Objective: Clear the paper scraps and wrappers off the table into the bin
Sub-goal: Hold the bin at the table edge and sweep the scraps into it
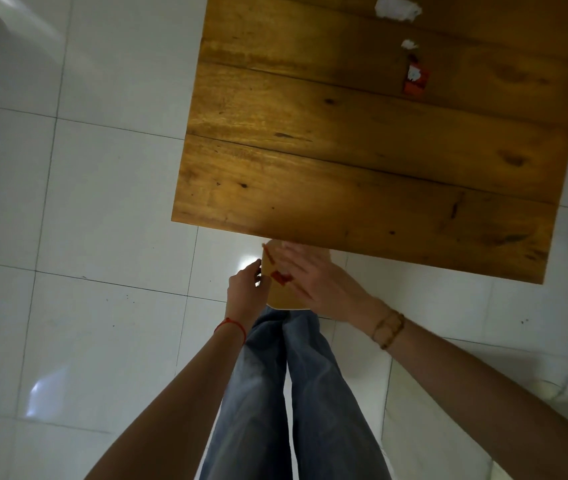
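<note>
Below the near edge of the wooden surface (pixel 362 161), our left hand (pixel 244 289) pinches the rim of a tan bin (pixel 279 299), while our right hand (pixel 317 282), fingers spread and blurred, hangs open over its mouth, where red wrapper bits (pixel 280 276) show, whether falling or already inside we cannot tell. The job looks partly done: the surface's near half is bare, but toward its far right side a red wrapper (pixel 415 79), a small white scrap (pixel 408 45) and a larger crumpled white paper (pixel 396 8) remain.
</note>
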`<state>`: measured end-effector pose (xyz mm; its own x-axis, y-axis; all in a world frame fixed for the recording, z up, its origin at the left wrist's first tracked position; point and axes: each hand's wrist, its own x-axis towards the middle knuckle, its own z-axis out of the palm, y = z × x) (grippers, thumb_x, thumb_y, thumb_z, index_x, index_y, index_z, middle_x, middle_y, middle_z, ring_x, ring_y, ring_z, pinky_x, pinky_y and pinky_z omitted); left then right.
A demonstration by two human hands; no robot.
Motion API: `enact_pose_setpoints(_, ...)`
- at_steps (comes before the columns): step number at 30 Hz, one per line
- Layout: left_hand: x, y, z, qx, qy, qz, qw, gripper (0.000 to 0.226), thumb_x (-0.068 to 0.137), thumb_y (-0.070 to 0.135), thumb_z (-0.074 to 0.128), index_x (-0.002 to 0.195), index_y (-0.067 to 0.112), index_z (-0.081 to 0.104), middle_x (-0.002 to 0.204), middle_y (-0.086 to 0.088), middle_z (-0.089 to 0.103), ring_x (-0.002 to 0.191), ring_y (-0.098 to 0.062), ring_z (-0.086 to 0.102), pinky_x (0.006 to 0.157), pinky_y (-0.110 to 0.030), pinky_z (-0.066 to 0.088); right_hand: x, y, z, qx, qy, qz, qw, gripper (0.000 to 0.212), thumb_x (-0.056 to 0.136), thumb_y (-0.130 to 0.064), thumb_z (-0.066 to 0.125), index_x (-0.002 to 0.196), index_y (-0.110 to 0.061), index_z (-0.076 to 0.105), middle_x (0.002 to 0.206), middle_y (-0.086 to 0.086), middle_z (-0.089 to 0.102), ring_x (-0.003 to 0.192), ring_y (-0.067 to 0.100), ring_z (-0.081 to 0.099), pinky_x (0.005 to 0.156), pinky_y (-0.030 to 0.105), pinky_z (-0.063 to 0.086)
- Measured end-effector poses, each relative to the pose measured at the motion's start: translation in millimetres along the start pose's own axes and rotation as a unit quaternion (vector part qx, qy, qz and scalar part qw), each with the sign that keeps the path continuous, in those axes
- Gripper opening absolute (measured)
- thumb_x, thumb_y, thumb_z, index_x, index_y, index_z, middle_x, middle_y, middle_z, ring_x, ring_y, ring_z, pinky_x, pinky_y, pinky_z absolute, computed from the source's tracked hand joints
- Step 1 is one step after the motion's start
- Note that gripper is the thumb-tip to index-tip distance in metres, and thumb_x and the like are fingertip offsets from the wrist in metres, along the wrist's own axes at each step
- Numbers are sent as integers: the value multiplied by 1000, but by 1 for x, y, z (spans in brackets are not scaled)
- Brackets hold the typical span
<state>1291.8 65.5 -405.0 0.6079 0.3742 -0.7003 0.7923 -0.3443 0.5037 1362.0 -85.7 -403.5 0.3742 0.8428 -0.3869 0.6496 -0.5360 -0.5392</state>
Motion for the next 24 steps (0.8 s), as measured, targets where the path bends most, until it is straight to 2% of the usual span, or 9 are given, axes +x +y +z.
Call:
enact_pose_setpoints(2, -9, -2, 3, -3, -5, -4, 1000, 24, 93, 18, 46, 97, 2, 64, 95, -18, 71, 90, -36, 66, 82, -36, 54, -16, -8, 6, 38, 1, 35, 999, 52, 101, -36, 26, 144, -9, 37, 151, 9, 37, 139, 24, 33, 112, 38, 29)
enact_pose_setpoints(5, -26, -4, 4, -1, -9, 0, 1000, 19, 92, 16, 46, 81, 11, 60, 78, -10, 66, 83, -33, 66, 64, -18, 47, -28, -18, 7, 44, 41, 87, 994, 44, 100, -29, 39, 137, -5, 48, 141, 13, 49, 132, 28, 42, 112, 42, 33)
enact_pose_setpoints(6, -32, -3, 4, 4, -9, 5, 1000, 18, 91, 15, 45, 78, 12, 58, 76, -10, 65, 81, -33, 65, 61, -18, 46, -32, -21, 5, 44, 58, 101, 992, 43, 100, -26, 43, 136, -5, 48, 140, 13, 50, 131, 29, 43, 113, 43, 32)
enact_pose_setpoints(9, -50, -3, 1, 16, -9, 22, 1000, 22, 92, 15, 45, 88, 5, 65, 87, -15, 70, 69, -25, 59, 75, -34, 55, -44, -33, -4, 56, 89, 142, 984, 43, 100, -26, 43, 139, -8, 44, 142, 10, 47, 133, 26, 40, 115, 40, 29)
enact_pose_setpoints(10, -56, -3, -1, 17, -11, 29, 999, 23, 93, 16, 45, 92, 6, 66, 89, -13, 71, 69, -21, 59, 76, -35, 57, -50, -38, -8, 60, 100, 153, 981, 43, 100, -26, 42, 139, -9, 43, 142, 9, 47, 133, 26, 39, 114, 41, 30)
enact_pose_setpoints(13, -77, 6, -12, 29, -14, 50, 998, 24, 92, 18, 45, 96, 11, 67, 94, -8, 72, 76, -18, 63, 71, -23, 51, -73, -56, -24, 74, 133, 194, 969, 47, 97, -28, 35, 139, -9, 42, 143, 9, 45, 134, 25, 37, 113, 42, 32)
enact_pose_setpoints(18, -116, 37, -40, 57, -15, 107, 993, 27, 93, 18, 46, 109, 13, 67, 100, -6, 73, 76, -14, 60, 73, -19, 49, -120, -82, -47, 98, 223, 240, 940, 42, 95, -22, 41, 135, -10, 47, 136, 9, 51, 129, 24, 42, 109, 42, 37)
enact_pose_setpoints(21, -134, 53, -54, 79, -21, 139, 987, 26, 91, 14, 46, 106, 13, 67, 96, -5, 72, 73, -12, 58, 61, -5, 41, -148, -98, -60, 118, 281, 274, 912, 38, 95, -16, 47, 132, -10, 49, 132, 7, 54, 125, 21, 44, 107, 36, 38)
enact_pose_setpoints(24, -150, 71, -64, 106, -30, 175, 978, 27, 90, 14, 46, 105, 10, 67, 96, -7, 72, 71, -11, 55, 62, -7, 42, -173, -113, -71, 133, 327, 317, 880, 34, 96, -16, 45, 129, -10, 51, 126, 7, 57, 120, 18, 47, 103, 28, 38)
